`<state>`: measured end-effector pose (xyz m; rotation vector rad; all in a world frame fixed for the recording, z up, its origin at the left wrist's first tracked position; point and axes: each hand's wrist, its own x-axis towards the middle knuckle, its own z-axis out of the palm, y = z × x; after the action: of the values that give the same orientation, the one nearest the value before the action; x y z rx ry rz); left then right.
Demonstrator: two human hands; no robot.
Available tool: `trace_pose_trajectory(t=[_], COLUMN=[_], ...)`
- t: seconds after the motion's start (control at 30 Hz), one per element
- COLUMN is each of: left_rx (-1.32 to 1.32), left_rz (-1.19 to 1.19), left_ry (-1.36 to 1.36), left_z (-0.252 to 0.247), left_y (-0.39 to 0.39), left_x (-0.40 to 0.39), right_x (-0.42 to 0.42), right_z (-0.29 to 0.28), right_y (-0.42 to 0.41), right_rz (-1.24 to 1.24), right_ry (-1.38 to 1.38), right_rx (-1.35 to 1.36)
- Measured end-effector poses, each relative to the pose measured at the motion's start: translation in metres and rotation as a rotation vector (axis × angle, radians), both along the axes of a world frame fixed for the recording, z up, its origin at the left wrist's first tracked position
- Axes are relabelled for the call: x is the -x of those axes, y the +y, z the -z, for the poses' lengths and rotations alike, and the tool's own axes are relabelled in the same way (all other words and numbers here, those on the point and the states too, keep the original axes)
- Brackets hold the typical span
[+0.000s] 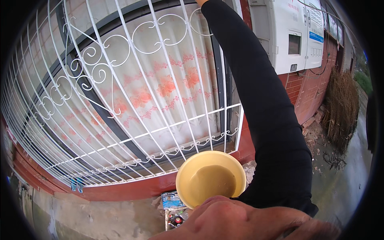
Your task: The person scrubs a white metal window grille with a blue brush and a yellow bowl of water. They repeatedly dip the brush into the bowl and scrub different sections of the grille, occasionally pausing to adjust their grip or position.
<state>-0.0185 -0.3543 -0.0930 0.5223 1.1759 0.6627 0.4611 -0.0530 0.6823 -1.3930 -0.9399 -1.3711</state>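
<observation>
A black sleeve (264, 90) rises from the lower right to the top edge, where only a sliver of skin at the wrist of my right hand (201, 1) shows; its fingers are cut off by the frame. My left hand is out of view. Below the window stands a round yellow plastic basin (183, 186) with murky liquid (214, 183) in it; skin at the bottom of the picture hides its lower rim. What supports the basin cannot be seen. White metal window bars (168, 64) cover a window with a flowered curtain (141, 99).
A white meter box (288, 60) hangs on the red wall at the right, with cables around it. Dry brush (340, 111) leans farther right. Under the basin's left side lie a printed sheet (172, 201) and a container with several bottles (178, 220), beside concrete ground (120, 216).
</observation>
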Motion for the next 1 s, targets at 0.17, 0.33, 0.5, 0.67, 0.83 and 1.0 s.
trace_pose_trajectory(t=[0.17, 0.33, 0.5, 0.67, 0.83, 1.0], left_rx=[0.014, 0.072, 0.046, 0.056, 0.068, 0.064], left_rz=[0.081, -0.041, 0.086, 0.025, -0.006, 0.026], left_ry=[-0.053, -0.028, -0.068, -0.072, -0.082, -0.086], left_z=[0.003, 0.005, 0.004, 0.007, 0.009, 0.011], left_y=[0.011, -0.006, 0.018, 0.014, 0.01, 0.004], left_x=[-0.015, 0.013, -0.013, 0.0, 0.005, 0.01], right_x=[-0.079, 0.016, -0.107, -0.105, -0.009, 0.021], right_z=[0.025, 0.18, 0.119, 0.053, -0.018, 0.016], right_y=[0.006, 0.002, 0.017, 0.026, 0.036, 0.029], right_rz=[0.085, -0.398, -0.377, -0.952, -0.18, 0.11], right_ry=[-0.195, 0.072, 0.06, 0.223, -0.168, -0.191], right_rx=[0.39, 0.485, 0.287, 0.225, 0.151, 0.376])
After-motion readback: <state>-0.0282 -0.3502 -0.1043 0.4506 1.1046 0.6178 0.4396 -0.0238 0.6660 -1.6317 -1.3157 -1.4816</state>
